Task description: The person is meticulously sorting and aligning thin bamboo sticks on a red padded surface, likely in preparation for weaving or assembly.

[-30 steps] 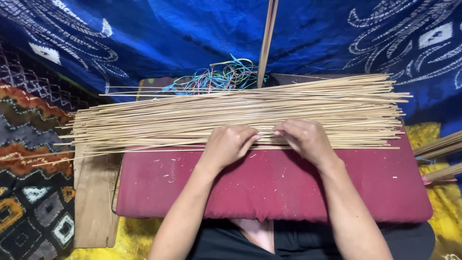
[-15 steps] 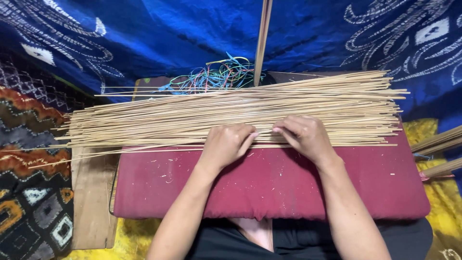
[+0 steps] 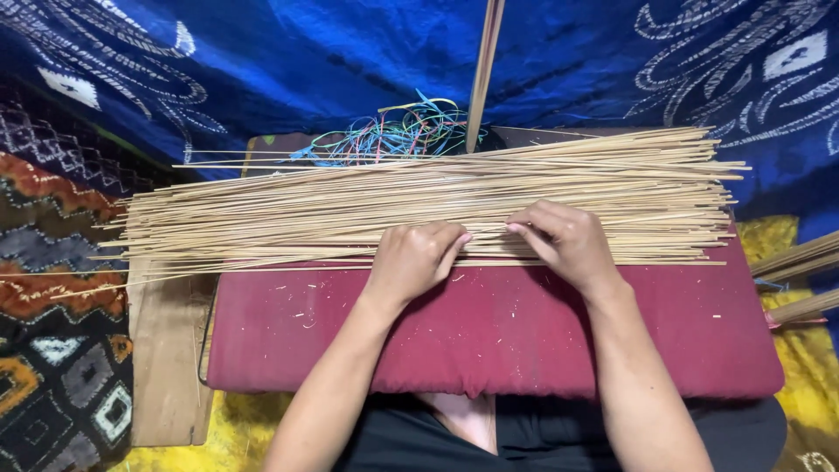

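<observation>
At your twelve o'clock the spread of thin sticks [image 3: 419, 205] runs edge to edge, blocking any flat reach forward. An upright stick [image 3: 483, 70] and tangled coloured cords [image 3: 393, 135] crowd the space beyond. At six, the red cushion [image 3: 489, 336] lies bare between your forearms.

The thin sticks [image 3: 419, 205] look like pale, matt bamboo or split wood. The maroon cushion [image 3: 489, 336] is matt cloth, flecked with splinters. The plank [image 3: 166, 367] is bare wood; the coloured strings [image 3: 393, 135] seem plastic.
</observation>
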